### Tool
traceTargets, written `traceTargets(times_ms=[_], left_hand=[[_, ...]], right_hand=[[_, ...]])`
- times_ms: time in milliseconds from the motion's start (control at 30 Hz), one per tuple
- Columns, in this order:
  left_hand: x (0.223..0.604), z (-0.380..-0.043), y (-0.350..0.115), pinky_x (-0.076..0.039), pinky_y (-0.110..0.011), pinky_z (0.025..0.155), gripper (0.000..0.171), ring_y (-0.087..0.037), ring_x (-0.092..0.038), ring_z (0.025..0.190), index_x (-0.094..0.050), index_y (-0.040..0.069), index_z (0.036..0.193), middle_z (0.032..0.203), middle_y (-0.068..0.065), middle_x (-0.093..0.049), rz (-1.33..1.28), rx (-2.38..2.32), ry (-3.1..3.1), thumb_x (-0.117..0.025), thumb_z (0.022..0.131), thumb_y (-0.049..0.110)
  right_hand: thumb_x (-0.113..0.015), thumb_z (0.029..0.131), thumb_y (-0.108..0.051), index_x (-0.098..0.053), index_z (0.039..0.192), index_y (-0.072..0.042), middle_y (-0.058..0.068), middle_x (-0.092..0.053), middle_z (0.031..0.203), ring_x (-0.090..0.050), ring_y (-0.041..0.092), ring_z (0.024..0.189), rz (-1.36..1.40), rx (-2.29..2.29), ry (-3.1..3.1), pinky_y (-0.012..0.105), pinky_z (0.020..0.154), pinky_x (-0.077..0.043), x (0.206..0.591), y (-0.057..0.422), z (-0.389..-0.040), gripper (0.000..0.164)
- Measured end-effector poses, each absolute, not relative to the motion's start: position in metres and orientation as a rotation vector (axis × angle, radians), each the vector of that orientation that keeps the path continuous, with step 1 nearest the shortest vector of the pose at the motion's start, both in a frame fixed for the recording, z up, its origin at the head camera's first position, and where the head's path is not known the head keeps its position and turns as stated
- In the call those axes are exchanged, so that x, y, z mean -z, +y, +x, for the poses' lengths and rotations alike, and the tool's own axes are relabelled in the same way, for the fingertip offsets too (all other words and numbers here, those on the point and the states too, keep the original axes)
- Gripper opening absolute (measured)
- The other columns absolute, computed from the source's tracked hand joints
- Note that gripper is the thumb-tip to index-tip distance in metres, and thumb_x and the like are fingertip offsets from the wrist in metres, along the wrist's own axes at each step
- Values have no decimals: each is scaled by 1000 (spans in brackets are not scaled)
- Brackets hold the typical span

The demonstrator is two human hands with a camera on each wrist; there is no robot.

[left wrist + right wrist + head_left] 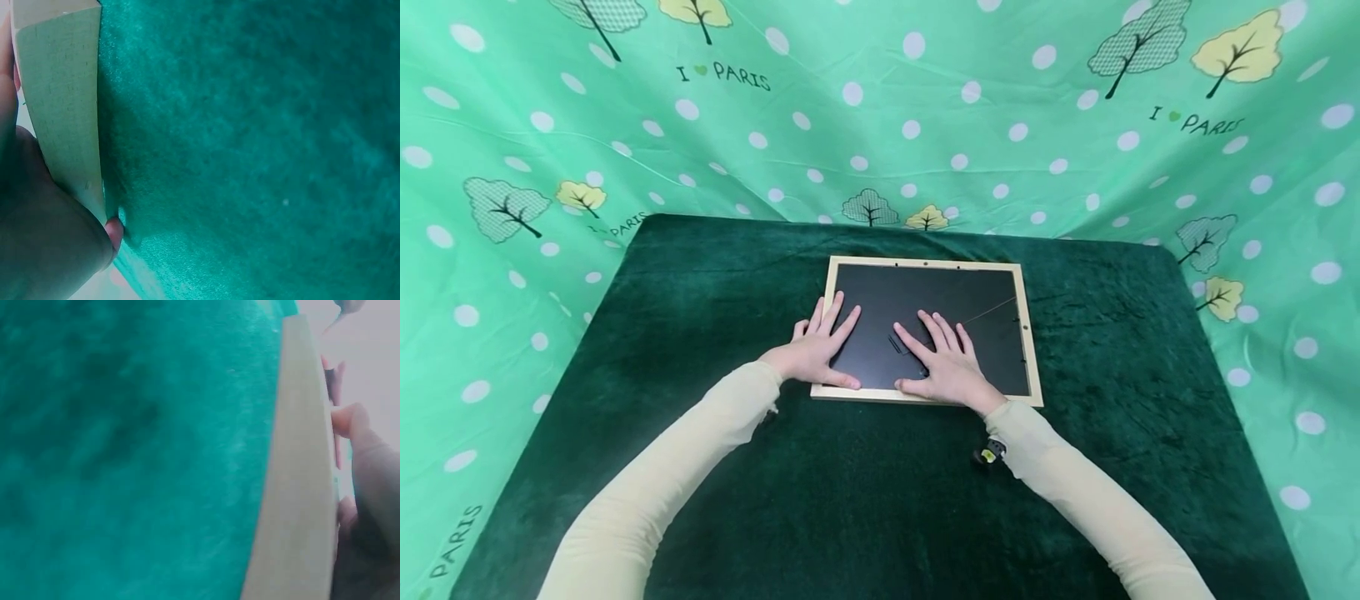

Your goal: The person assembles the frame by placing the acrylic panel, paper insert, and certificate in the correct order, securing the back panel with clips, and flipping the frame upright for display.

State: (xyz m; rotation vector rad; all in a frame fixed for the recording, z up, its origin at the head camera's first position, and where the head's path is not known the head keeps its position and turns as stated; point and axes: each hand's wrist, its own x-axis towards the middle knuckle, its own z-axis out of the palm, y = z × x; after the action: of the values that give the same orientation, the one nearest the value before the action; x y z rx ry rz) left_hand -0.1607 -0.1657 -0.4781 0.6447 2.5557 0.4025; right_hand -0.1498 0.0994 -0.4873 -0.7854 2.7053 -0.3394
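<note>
While the panel [925, 293] is lying framed — fastening unclear — left hand [814, 350] (nine o'clock) and right hand [950, 369] (five) are resting, grips apart.

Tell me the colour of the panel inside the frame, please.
The panel is black, clearest in the head view.

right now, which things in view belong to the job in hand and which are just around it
Job in hand:
- pale wooden rectangular frame
- flat black panel inside it
- left hand, across the frame's left side
- right hand, spread over the panel

Just around:
- dark green velvety cloth
- mint-green dotted curtain
</note>
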Motion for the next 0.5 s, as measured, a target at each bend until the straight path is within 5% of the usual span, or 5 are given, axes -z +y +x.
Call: traceTargets(times_ms=[500], left_hand=[[477,-161,-163,-12,-62,106,120,-41,28,137,8,14,155,154,-16,29,647,-398,2553,-67,77,66]], right_hand=[[-67,82,-59,-7,156,-31,14,16,159,16,30,144,-660,415,2611,53,111,7,480,98,-157,100]])
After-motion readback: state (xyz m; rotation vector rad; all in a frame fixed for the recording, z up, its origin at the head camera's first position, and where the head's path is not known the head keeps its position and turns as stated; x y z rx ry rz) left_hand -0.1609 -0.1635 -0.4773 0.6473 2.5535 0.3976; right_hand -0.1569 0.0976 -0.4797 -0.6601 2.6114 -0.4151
